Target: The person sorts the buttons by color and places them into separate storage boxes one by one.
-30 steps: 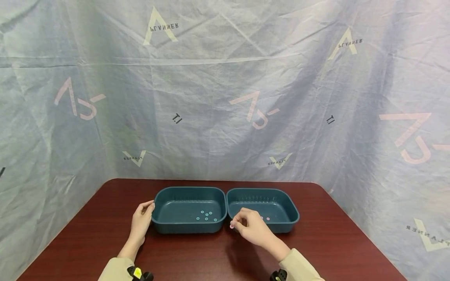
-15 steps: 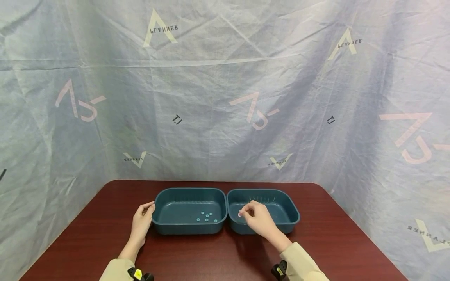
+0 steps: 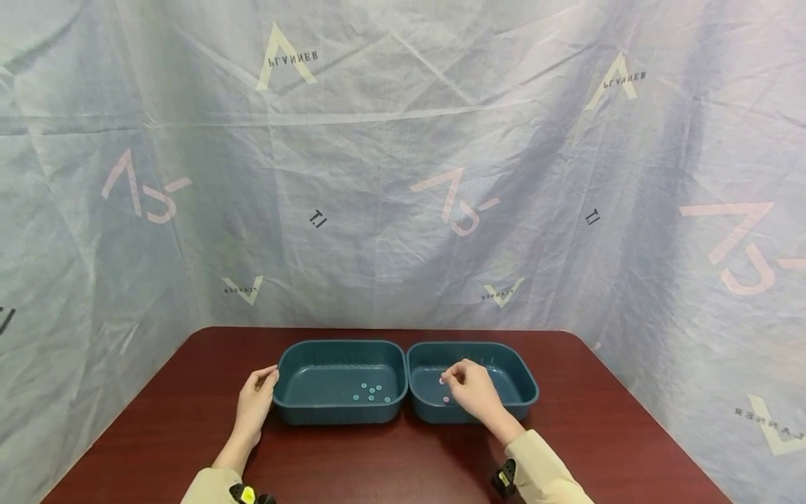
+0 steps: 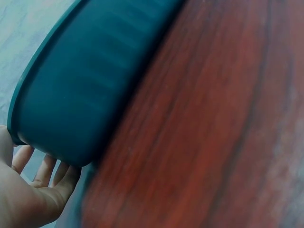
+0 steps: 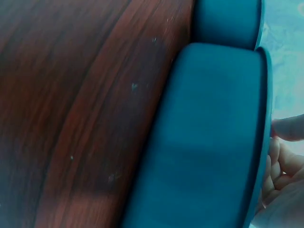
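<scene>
Two dark teal trays stand side by side on the table. At the outer end of the left tray [image 3: 340,402], my left hand [image 3: 253,406] holds the rim. In the left wrist view, the fingers of that left hand [image 4: 33,194] curve against the tray's end wall. Several small blue discs [image 3: 371,390] lie inside the left tray. My right hand [image 3: 474,390] is over the right tray [image 3: 525,399], with thumb and index finger pinching a small pink disc [image 3: 442,381]. Below the fingertips lies another pink disc [image 3: 446,399]. The right wrist view hides the fingertips behind the tray's rim.
The trays rest on a reddish-brown wooden table [image 3: 352,462]. A pale printed cloth [image 3: 378,266] hangs behind and at both sides. The trays' neighbouring ends meet near the table's middle.
My right hand has moved from the front of the right tray to over its inside, to the right and away from me. The left hand stays at the left tray's rim.
</scene>
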Motion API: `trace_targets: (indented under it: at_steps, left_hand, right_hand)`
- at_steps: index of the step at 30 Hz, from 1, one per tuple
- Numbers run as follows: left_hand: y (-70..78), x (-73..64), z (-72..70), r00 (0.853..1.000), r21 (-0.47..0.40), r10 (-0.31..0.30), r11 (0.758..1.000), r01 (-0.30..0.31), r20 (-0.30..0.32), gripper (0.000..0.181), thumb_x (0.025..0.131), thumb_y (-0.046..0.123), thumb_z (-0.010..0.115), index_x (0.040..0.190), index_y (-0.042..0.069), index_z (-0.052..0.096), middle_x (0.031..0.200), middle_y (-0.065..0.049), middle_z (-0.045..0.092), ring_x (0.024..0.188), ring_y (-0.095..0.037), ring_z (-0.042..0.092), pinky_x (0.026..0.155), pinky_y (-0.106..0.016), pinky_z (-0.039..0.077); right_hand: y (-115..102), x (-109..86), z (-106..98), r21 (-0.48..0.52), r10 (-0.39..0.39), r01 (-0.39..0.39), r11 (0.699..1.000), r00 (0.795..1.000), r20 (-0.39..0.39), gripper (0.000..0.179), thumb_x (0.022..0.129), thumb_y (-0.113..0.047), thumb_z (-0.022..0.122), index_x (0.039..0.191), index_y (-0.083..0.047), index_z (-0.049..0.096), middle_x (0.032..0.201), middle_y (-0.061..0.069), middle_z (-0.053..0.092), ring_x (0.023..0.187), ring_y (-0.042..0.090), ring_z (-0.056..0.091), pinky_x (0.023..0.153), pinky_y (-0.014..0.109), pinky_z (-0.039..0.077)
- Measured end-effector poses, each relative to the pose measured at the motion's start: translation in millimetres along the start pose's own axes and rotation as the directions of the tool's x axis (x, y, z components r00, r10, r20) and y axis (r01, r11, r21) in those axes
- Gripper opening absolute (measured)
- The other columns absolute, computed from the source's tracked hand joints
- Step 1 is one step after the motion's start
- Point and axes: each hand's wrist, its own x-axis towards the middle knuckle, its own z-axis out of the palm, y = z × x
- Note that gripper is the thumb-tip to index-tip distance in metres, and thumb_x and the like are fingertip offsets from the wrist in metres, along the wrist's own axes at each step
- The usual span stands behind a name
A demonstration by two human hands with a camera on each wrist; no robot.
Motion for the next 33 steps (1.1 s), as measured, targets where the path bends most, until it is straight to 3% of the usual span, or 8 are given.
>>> trace_targets:
  at_steps: [3, 10, 15, 22, 29, 33]
  left_hand:
    - [-1.3, -1.3, 0.7, 1.000, -0.004, -0.003, 1.000, 0.003, 0.002, 0.054, 0.099, 0.045, 0.039, 0.137, 0.008, 0.041, 0.133, -0.014, 0.044, 0.096, -0.003, 0.048, 0.073, -0.021, 0.044]
    - [-0.9, -4.0, 1.3, 1.000, -0.008, -0.005, 1.000, 0.005, 0.007, 0.053, 0.099, 0.044, 0.038, 0.138, 0.008, 0.040, 0.134, -0.016, 0.044, 0.098, -0.008, 0.048, 0.072, -0.021, 0.043]
    - [-1.1, -3.9, 1.6, 1.000, -0.005, -0.002, 1.000, 0.002, 0.005, 0.052, 0.099, 0.043, 0.039, 0.138, 0.007, 0.040, 0.133, -0.017, 0.044, 0.094, -0.006, 0.048, 0.072, -0.022, 0.043]
    - [-0.3, -2.5, 2.3, 1.000, -0.011, 0.003, 1.000, -0.003, -0.014, 0.051, 0.099, 0.042, 0.039, 0.137, 0.008, 0.041, 0.131, -0.015, 0.046, 0.091, -0.001, 0.048, 0.072, -0.022, 0.044]
    - [1.1, -2.9, 0.9, 1.000, -0.018, 0.009, 1.000, -0.009, -0.005, 0.052, 0.099, 0.043, 0.039, 0.137, 0.007, 0.041, 0.134, -0.017, 0.044, 0.089, 0.004, 0.047, 0.072, -0.021, 0.044]
    - [2.2, -2.9, 0.1, 1.000, -0.021, 0.009, 1.000, -0.009, -0.004, 0.052, 0.099, 0.043, 0.039, 0.137, 0.007, 0.040, 0.134, -0.017, 0.044, 0.090, 0.002, 0.048, 0.072, -0.021, 0.044]
  right_hand:
    - [3.6, 0.1, -0.8, -0.010, 0.001, -0.001, 1.000, 1.000, -0.016, 0.014, 0.086, -0.005, 0.063, 0.075, -0.012, 0.068, 0.074, -0.001, 0.056, 0.056, 0.004, 0.049, 0.052, 0.022, 0.040]
    - [10.5, 3.9, -3.0, -0.021, 0.025, -0.026, 0.999, 0.999, -0.031, 0.011, 0.087, -0.006, 0.063, 0.077, -0.010, 0.068, 0.074, 0.001, 0.056, 0.054, 0.006, 0.050, 0.051, 0.022, 0.042]
    - [16.1, 7.3, -3.9, -0.067, 0.044, -0.048, 0.997, 0.997, -0.055, 0.011, 0.086, -0.008, 0.064, 0.077, -0.010, 0.069, 0.071, 0.000, 0.056, 0.056, 0.010, 0.044, 0.051, 0.023, 0.037]
    - [23.0, 12.0, -7.9, -0.074, 0.092, -0.096, 0.993, 0.994, -0.064, 0.012, 0.088, -0.010, 0.062, 0.078, -0.008, 0.070, 0.073, 0.003, 0.062, 0.048, 0.010, 0.048, 0.046, 0.025, 0.039]
    - [29.4, 18.5, -14.8, -0.114, 0.128, -0.136, 0.984, 0.989, -0.078, 0.013, 0.088, -0.011, 0.062, 0.079, -0.006, 0.070, 0.065, 0.003, 0.060, 0.044, 0.012, 0.040, 0.042, 0.026, 0.032]
    - [33.2, 21.2, -18.4, -0.120, 0.146, -0.155, 0.981, 0.986, -0.084, 0.015, 0.088, -0.010, 0.061, 0.079, -0.003, 0.070, 0.071, 0.004, 0.065, 0.044, 0.013, 0.039, 0.042, 0.027, 0.031]
